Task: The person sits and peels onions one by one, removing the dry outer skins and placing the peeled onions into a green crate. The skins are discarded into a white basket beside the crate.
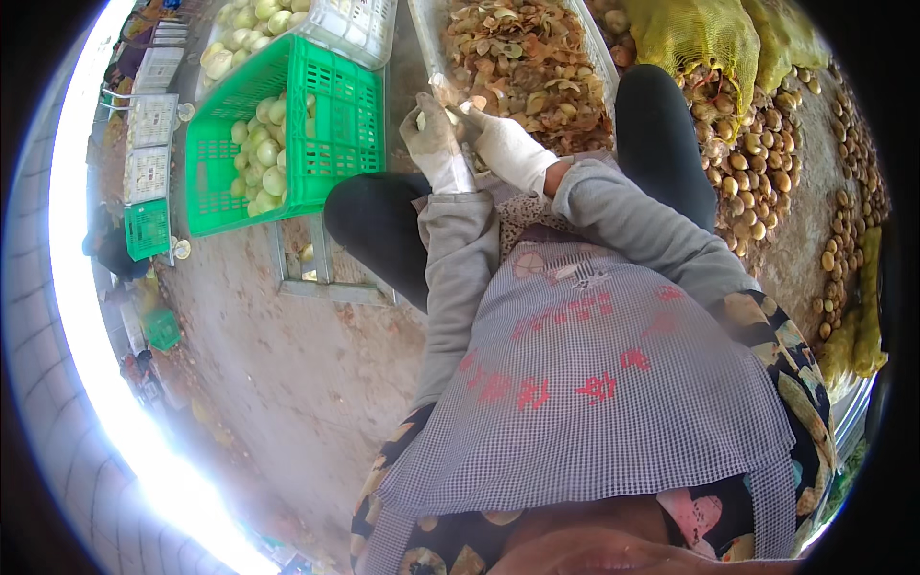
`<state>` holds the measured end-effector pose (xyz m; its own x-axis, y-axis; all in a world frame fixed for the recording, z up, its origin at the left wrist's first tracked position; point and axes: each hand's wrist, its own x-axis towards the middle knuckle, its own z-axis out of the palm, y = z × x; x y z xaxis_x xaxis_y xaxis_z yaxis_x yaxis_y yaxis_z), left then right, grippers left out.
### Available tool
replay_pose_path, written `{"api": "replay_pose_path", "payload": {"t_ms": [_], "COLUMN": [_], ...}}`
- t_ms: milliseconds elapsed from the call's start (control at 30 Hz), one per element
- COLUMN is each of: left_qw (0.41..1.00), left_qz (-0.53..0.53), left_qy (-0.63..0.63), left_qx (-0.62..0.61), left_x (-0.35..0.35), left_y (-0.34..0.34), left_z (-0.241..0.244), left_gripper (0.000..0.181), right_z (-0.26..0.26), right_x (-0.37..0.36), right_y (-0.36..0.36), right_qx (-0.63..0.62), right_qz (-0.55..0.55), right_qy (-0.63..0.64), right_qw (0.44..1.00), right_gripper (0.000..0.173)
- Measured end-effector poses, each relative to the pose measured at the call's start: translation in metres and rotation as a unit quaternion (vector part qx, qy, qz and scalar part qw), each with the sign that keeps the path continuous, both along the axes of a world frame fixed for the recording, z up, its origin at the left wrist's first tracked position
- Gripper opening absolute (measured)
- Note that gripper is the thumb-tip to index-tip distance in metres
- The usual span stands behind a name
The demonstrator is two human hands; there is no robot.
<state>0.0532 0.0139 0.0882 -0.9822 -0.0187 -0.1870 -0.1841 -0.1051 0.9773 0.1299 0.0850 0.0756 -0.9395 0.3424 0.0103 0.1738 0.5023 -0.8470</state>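
My left hand [437, 147], in a white work glove with soiled fingers, is closed around a pale, partly peeled onion [453, 117]. Loose brownish skin [444, 89] sticks up at the fingertips. My right hand [512, 149], gloved too, meets the onion from the right with its thumb and fingers; whether it also grips a small tool cannot be made out. Beyond the hands lies a long pale tub [425, 36] heaped with onion skins [532, 68]. At the left, a green plastic crate [334, 118] holds many peeled onions [264, 154].
Unpeeled onions [751, 169] are piled on the floor at right, beside yellow mesh sacks [693, 36]. A white crate [352, 29] and more peeled onions [248, 29] are at upper left. A metal frame [338, 292] stands under the green crate. My knees flank the hands.
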Motion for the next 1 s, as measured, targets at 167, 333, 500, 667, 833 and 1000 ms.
{"api": "replay_pose_path", "payload": {"t_ms": [167, 333, 500, 667, 833, 1000], "left_qw": [0.999, 0.936, 0.916, 0.983, 0.980, 0.934], "left_qz": [-0.044, -0.257, -0.285, -0.146, -0.179, -0.287], "left_qy": [0.000, -0.051, -0.045, -0.047, 0.004, -0.026], "left_qx": [0.005, 0.234, 0.279, 0.104, 0.087, 0.210], "left_x": [0.002, 0.023, 0.033, 0.016, 0.023, 0.054], "left_y": [-0.012, -0.016, -0.009, 0.008, 0.009, 0.005], "left_z": [-0.018, 0.002, 0.001, -0.019, -0.032, 0.000], "left_gripper": [0.061, 0.060, 0.055, 0.052, 0.054, 0.065], "right_z": [0.047, 0.043, 0.056, 0.073, 0.046, 0.072], "right_x": [0.026, 0.039, 0.047, 0.052, 0.046, 0.057], "right_y": [0.006, 0.025, 0.030, 0.033, 0.045, 0.055], "right_qx": [-0.285, -0.572, -0.394, -0.159, -0.079, -0.437], "right_qz": [-0.013, -0.009, -0.034, -0.058, -0.130, -0.127], "right_qy": [-0.116, -0.074, -0.027, -0.006, 0.048, 0.064], "right_qw": [0.951, 0.817, 0.918, 0.986, 0.987, 0.888], "right_gripper": [0.030, 0.028, 0.035, 0.051, 0.050, 0.023]}}
